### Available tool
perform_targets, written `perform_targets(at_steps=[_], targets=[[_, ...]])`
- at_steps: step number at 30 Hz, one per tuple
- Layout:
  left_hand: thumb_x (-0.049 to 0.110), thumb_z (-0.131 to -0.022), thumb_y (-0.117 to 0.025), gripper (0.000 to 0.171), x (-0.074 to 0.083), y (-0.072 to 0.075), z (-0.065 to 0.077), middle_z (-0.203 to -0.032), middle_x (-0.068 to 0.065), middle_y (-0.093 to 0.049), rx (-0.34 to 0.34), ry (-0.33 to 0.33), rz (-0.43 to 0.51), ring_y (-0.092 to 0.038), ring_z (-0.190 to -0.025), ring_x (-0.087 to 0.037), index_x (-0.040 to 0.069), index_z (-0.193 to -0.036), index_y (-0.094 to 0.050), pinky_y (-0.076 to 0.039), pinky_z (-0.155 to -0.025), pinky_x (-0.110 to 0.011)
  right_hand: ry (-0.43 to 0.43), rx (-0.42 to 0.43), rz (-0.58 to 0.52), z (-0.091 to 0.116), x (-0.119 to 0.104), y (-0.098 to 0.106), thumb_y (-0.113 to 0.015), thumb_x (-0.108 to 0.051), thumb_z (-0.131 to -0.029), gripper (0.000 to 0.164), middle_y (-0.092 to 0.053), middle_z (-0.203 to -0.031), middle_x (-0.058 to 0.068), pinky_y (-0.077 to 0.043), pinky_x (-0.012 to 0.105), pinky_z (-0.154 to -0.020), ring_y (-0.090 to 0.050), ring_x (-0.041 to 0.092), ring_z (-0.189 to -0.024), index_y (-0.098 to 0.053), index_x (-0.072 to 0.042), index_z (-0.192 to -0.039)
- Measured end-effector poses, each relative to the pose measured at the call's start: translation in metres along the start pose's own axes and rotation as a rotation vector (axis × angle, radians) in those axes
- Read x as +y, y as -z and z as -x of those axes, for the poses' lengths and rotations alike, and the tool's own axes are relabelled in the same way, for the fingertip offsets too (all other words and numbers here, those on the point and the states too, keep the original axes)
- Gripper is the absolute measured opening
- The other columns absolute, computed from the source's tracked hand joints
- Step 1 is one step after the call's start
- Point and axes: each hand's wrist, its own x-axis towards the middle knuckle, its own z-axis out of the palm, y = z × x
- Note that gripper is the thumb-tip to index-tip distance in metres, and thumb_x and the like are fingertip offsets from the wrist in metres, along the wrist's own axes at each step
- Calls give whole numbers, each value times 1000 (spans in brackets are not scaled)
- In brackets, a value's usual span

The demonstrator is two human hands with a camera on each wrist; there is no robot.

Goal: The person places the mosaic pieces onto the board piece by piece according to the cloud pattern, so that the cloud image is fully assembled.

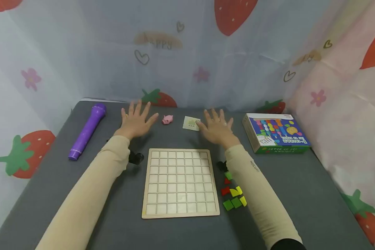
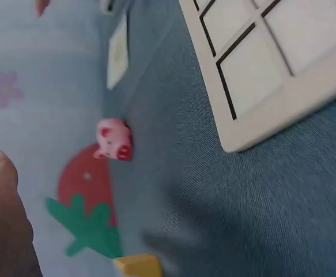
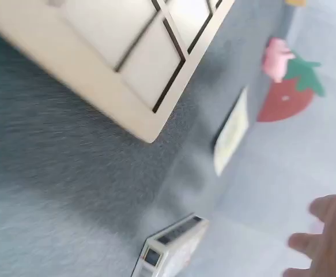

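Both hands are spread wide over the back of the table, palms down and holding nothing. My left hand (image 1: 134, 123) is left of a small pink toy pig (image 1: 167, 119), which also shows in the left wrist view. Near the thumb of my right hand (image 1: 218, 128) lies a square pale card (image 1: 191, 123) with a faint green print, partly overlapped by that thumb in the head view. Between the forearms sits a square wooden grid board (image 1: 180, 184) with bare pale cells. A yellow block (image 2: 139, 265) near the left hand appears in the left wrist view.
Green, red and yellow pieces (image 1: 232, 198) lie right of the board, partly behind the right sleeve. A purple microphone-shaped thing (image 1: 89, 130) lies at the left, a colourful box (image 1: 276, 133) at the right. A strawberry-print curtain (image 1: 187, 62) closes off the back.
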Motion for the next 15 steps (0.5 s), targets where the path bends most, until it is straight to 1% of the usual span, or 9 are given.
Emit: perform_targets(at_steps=[2, 3, 4, 7, 9, 10, 12, 13, 15], targets=[[67, -96, -17, 77, -1, 0, 10, -159, -12, 18, -5, -46, 12, 21, -143, -38, 23, -155, 8, 16, -108, -66, 21, -8, -26, 18, 11, 2, -15, -67, -96, 76, -3, -162, 11, 14, 69, -106, 7, 36, -147, -4, -22, -156], [65, -97, -20, 77, -1, 0, 19, -159, -14, 15, -17, -81, 23, 19, -144, -39, 21, -155, 5, 14, -107, -66, 33, -18, -41, 29, 17, 2, -20, -64, -97, 74, -9, -161, 12, 14, 69, -106, 1, 37, -147, -9, -20, -156], [62, -98, -25, 76, -1, -2, 29, -160, -16, 11, -24, -123, 36, 14, -144, -41, 19, -156, 1, 12, -108, -68, 45, -33, -49, 40, 23, 2, -26, -61, -98, 72, -15, -159, 14, 11, 70, -106, -7, 38, -147, -15, -18, -155], [49, -101, -38, 69, -3, -15, 67, -158, -25, -9, -71, -271, 103, -5, -143, -48, 12, -155, -16, -1, -108, -70, 76, -88, -73, 75, 44, -1, -43, -47, -100, 64, -32, -151, 20, -10, 69, -109, -30, 41, -139, -31, -9, -150], [41, -101, -44, 63, -4, -29, 92, -153, -27, -23, -86, -337, 158, -18, -140, -50, 8, -152, -27, -12, -107, -70, 96, -111, -86, 94, 58, -7, -51, -35, -100, 56, -40, -145, 23, -27, 65, -106, -38, 43, -132, -39, -5, -146], [38, -101, -46, 59, -5, -35, 103, -150, -28, -29, -82, -355, 178, -24, -137, -51, 7, -149, -33, -17, -106, -69, 109, -117, -95, 102, 64, -10, -54, -29, -99, 52, -43, -142, 24, -33, 62, -103, -42, 43, -129, -43, -3, -143], [35, -101, -48, 54, -5, -48, 122, -146, -27, -36, -72, -348, 212, -30, -135, -49, 7, -146, -40, -23, -104, -68, 136, -111, -117, 113, 74, -17, -57, -20, -97, 45, -49, -134, 24, -42, 56, -99, -46, 42, -124, -50, -2, -137], [35, -100, -49, 52, -6, -55, 128, -145, -25, -38, -55, -334, 220, -32, -134, -48, 7, -144, -43, -24, -103, -68, 150, -105, -125, 117, 78, -21, -59, -17, -96, 41, -52, -131, 22, -44, 53, -97, -48, 41, -121, -54, -3, -134], [35, -100, -50, 49, -5, -69, 136, -143, -23, -42, -2, -309, 224, -37, -132, -45, 8, -141, -48, -26, -101, -68, 185, -93, -125, 121, 85, -29, -61, -13, -94, 34, -56, -122, 19, -46, 51, -93, -51, 38, -114, -60, -5, -128]])
